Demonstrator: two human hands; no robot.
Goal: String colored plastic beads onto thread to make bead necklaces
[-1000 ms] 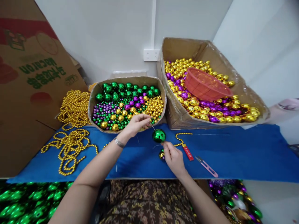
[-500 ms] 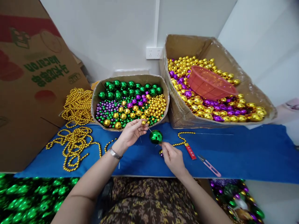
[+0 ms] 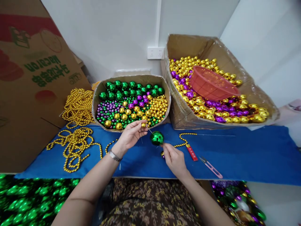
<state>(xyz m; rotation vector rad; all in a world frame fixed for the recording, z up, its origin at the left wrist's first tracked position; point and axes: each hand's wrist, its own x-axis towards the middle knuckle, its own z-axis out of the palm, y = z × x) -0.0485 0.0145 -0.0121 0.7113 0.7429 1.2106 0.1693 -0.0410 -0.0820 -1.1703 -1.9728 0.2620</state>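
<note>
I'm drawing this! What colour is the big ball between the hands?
The big ball is shiny green, clearest in the head view.

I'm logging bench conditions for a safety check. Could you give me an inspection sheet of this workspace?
Surface: blue cloth, edge to the person.
Things in hand: green ball and small gold bead; a thin wire or needle at the ball.
Clutter: gold bead strands at left; red packet and pink-handled snips at right.
Hands: left hand pinches the gold bead; right hand pinches at the ball's lower edge, exact hold unclear.
Cables: nothing seen.
Surroundings: smaller cardboard box and larger cardboard box of beads, the larger with a red basket; wall socket behind.
</note>
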